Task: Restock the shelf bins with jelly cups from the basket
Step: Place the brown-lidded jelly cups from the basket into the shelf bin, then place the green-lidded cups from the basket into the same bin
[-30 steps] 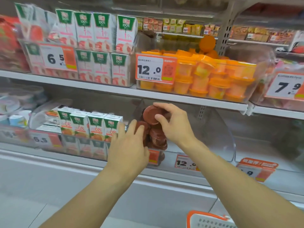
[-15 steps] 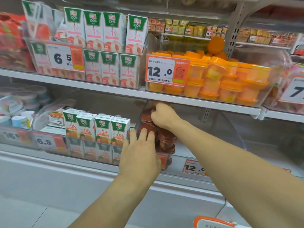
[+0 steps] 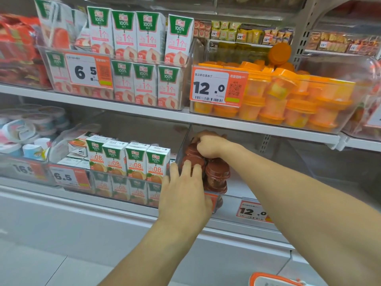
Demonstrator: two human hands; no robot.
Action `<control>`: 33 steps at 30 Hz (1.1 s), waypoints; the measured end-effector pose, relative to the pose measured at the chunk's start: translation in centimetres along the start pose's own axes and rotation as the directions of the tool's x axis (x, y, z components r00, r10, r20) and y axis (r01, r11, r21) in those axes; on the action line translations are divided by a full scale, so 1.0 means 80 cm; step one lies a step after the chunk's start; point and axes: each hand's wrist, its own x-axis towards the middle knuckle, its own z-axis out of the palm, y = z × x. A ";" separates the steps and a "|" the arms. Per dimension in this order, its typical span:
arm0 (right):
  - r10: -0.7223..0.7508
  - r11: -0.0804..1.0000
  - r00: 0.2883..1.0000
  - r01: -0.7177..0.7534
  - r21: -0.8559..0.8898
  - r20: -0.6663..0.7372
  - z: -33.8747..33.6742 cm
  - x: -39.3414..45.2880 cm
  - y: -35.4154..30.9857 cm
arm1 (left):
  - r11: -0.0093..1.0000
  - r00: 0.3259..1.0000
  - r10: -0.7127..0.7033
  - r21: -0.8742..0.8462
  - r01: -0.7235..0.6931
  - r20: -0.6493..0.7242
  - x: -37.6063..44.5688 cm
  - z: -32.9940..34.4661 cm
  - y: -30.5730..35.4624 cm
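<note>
Several dark red jelly cups (image 3: 216, 174) are stacked at the left end of a clear shelf bin (image 3: 268, 176) on the lower shelf. My right hand (image 3: 210, 144) reaches deep into the bin and its curled fingers grip a cup on top of the stack. My left hand (image 3: 185, 195) has straight fingers that press against the front of the stack, at the bin's front wall. The orange-rimmed basket (image 3: 272, 280) shows only as a corner at the bottom edge.
Juice cartons (image 3: 127, 159) fill the bin to the left. Above, a bin of orange jelly cups (image 3: 288, 100) carries a 12.0 price tag (image 3: 218, 87). The upper shelf edge (image 3: 247, 122) hangs just over my right hand. A 12.0 tag (image 3: 252, 212) sits on the lower rail.
My right hand has pushed further back and up into the bin with a cup. My left hand stays pressed on the stack's front. The view has moved closer to the shelf.
</note>
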 end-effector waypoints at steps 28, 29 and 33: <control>0.210 0.810 0.640 0.309 0.498 -0.739 0.114 -0.314 0.160 | 0.952 0.662 0.245 -0.304 -0.027 0.708 -0.149 0.116 0.126; 0.250 0.807 0.693 0.236 0.541 -0.676 0.145 -0.335 0.183 | 0.967 0.557 0.227 -0.255 -0.029 0.799 -0.165 0.136 0.138; 0.446 0.790 0.893 -0.356 0.499 -0.069 0.268 -0.394 0.284 | 0.956 0.553 0.243 -0.293 0.001 0.797 -0.207 0.198 0.178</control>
